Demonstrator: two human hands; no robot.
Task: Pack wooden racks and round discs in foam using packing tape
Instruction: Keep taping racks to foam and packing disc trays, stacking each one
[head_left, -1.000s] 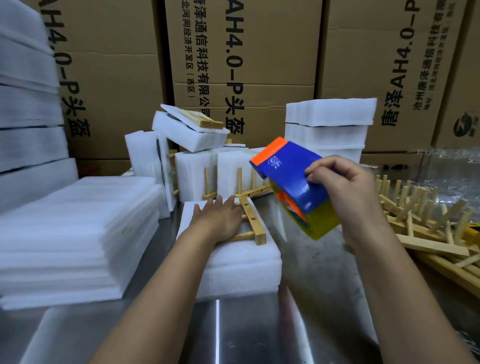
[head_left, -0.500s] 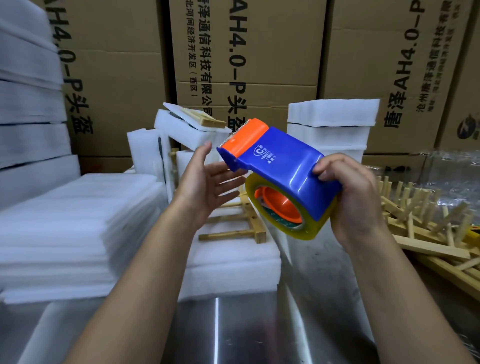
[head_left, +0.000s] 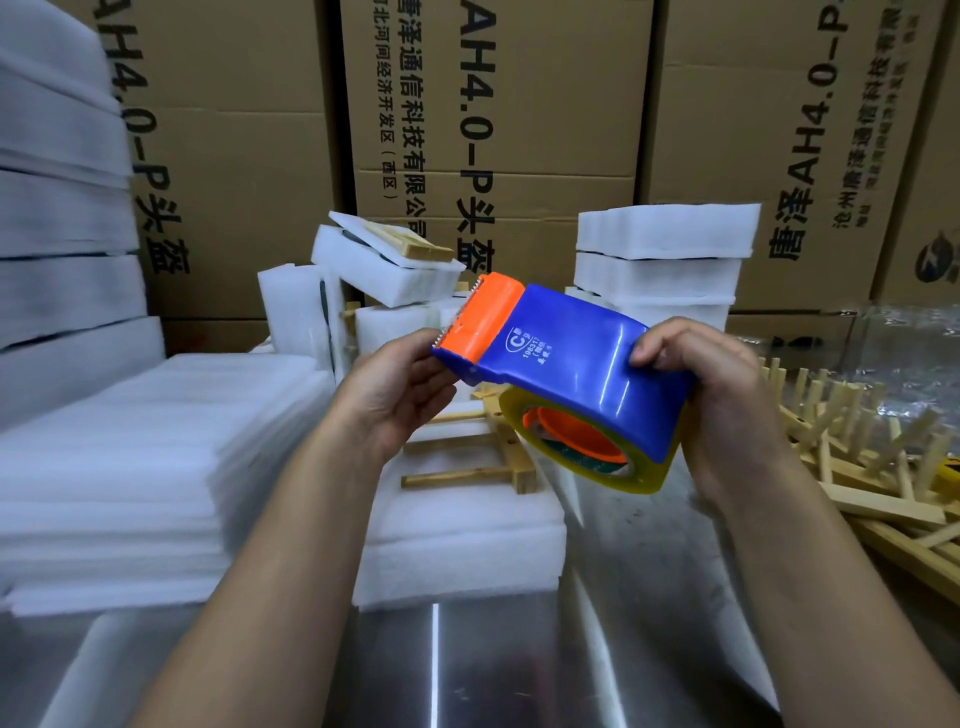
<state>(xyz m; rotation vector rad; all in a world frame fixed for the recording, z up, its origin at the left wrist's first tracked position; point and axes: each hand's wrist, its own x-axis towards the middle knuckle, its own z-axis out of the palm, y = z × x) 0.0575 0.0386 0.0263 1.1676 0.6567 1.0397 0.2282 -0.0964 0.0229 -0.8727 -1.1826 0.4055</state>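
A blue tape dispenser (head_left: 571, 364) with an orange toothed blade end and a yellowish tape roll (head_left: 644, 475) is held up in mid-air. My right hand (head_left: 727, 405) grips its rear end. My left hand (head_left: 400, 395) reaches under the orange blade end, its fingertips hidden behind the dispenser. Below them a wooden rack (head_left: 483, 457) lies flat on a white foam block (head_left: 457, 540) on the steel table.
A stack of foam sheets (head_left: 130, 467) fills the left. Foam-wrapped packs (head_left: 384, 270) and a foam stack (head_left: 665, 260) stand behind. Several loose wooden racks (head_left: 857, 467) pile up at the right. Cardboard boxes (head_left: 493, 130) wall off the back.
My left hand left the wooden rack, rose, and closed in under the dispenser's blade end. My right hand turned the dispenser so its blue top faces up.
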